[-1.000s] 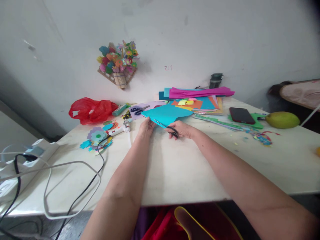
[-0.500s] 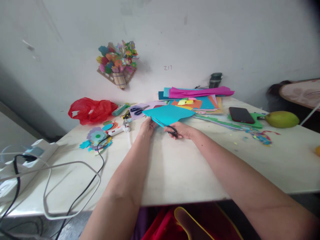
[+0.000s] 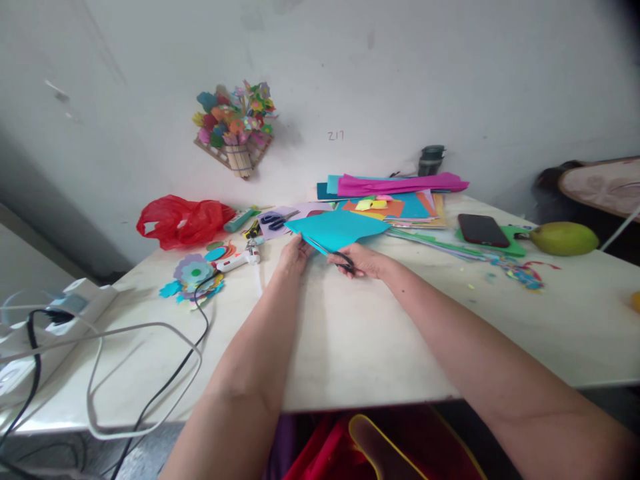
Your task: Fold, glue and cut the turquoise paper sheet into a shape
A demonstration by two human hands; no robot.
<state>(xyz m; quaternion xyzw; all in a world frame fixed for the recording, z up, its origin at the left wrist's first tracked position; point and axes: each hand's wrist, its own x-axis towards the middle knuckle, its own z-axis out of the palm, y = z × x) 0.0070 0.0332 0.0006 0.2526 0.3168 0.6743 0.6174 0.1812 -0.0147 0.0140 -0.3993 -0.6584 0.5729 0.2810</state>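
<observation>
A sheet of bright blue paper (image 3: pixel 340 227) is held up at a slant over the middle of the table. My left hand (image 3: pixel 297 252) grips its near left edge, fingers closed. In my right hand (image 3: pixel 363 261) are dark-handled scissors (image 3: pixel 344 261), their blades lying along the paper's near edge and pointing toward my left hand. A second pair of scissors (image 3: pixel 275 220) rests on lilac paper beyond my left hand. To the left lies a white glue gun (image 3: pixel 240 261), close to layered paper flowers (image 3: pixel 194 275).
A red plastic bag (image 3: pixel 183 221) sits at the back left. Cables (image 3: pixel 197 353) trail from a power strip (image 3: pixel 75 313) over the left side. Stacked coloured papers (image 3: pixel 425 207) are at the back. A phone (image 3: pixel 483 230) and a mango (image 3: pixel 564 239) lie on the right.
Almost nothing differs. Both hands, the blue paper and the scissors stay in nearly the same place.
</observation>
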